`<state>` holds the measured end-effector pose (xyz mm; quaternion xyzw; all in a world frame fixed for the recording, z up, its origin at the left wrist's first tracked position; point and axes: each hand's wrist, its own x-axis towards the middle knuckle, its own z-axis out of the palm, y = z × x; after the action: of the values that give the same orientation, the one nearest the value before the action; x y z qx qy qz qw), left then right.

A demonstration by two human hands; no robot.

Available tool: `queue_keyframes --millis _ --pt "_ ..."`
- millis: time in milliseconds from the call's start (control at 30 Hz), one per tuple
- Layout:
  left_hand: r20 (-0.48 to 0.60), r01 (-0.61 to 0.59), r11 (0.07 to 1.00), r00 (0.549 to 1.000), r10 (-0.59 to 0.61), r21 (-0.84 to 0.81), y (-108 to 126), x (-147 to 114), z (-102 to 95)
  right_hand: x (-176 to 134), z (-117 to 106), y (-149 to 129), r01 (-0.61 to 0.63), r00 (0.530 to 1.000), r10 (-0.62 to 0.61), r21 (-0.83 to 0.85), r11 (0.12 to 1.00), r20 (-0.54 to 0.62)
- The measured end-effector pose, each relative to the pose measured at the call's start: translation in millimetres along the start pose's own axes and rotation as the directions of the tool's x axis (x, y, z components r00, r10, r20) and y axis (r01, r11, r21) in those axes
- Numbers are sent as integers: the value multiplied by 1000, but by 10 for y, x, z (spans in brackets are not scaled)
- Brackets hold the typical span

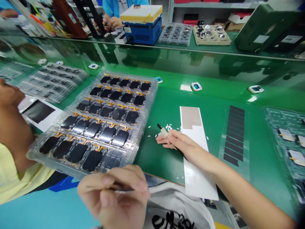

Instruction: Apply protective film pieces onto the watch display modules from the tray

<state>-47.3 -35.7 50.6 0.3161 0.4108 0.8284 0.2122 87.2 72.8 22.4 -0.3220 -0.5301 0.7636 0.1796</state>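
My left hand is at the bottom centre, raised at the near edge of the tray. Its fingers are closed in a pinch round something thin and dark, mostly hidden by the fingers. Over the green bench, my right hand is closed on a thin black-tipped tool; a whitish covering shows at its fingertips. Small white bits lie scattered beside that hand. Left of it, a clear plastic tray holds rows of small black display screens with orange flex cables; one near-right pocket holds no screen.
A white sheet with a beige patch lies under my right forearm. Further right are a sheet of black strips and another clear tray. A co-worker's arm is at left. A shelf with a blue box runs behind.
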Motion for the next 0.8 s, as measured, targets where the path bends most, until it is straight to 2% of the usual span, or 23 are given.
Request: queue_keyframes --millis 133,167,200,233,300,367,400,467,533,667,733,800 --pt "47 41 999 998 -41 13 -164 -36 61 -61 -126 -2 -130 970 135 -40 991 200" --pt "47 46 999 998 -47 16 -201 -43 69 -59 -152 4 -135 975 143 -53 989 173" --pt "55 60 998 997 -61 17 -235 -47 75 -53 -175 7 -94 990 99 -54 994 97" --pt "77 79 997 994 -80 19 -265 -45 81 -48 -196 0 -18 1000 18 -40 999 7" --pt "158 137 989 977 -143 47 -322 -21 98 -56 -234 -49 164 979 -164 -6 986 -121" --pt "265 224 966 931 -250 126 -383 28 127 -103 -260 -133 313 924 -320 -63 948 -210" --pt "313 267 948 898 -310 173 -417 59 147 -138 -264 -177 360 887 -386 -145 922 -252" --pt "388 345 902 818 -425 260 -493 121 190 -208 -253 -240 379 816 -491 -360 853 -306" --pt "438 393 863 747 -501 318 -567 163 222 -249 -231 -254 350 793 -526 -477 806 -307" --pt "522 392 851 672 -525 351 -644 151 209 -218 -250 -196 325 822 -473 -421 847 -318" --pt "564 386 855 642 -519 347 -645 120 181 -185 -291 -168 283 882 -378 -325 903 -282" --pt "576 397 849 623 -529 349 -637 97 164 -166 -323 -151 220 954 -247 -163 962 -170"
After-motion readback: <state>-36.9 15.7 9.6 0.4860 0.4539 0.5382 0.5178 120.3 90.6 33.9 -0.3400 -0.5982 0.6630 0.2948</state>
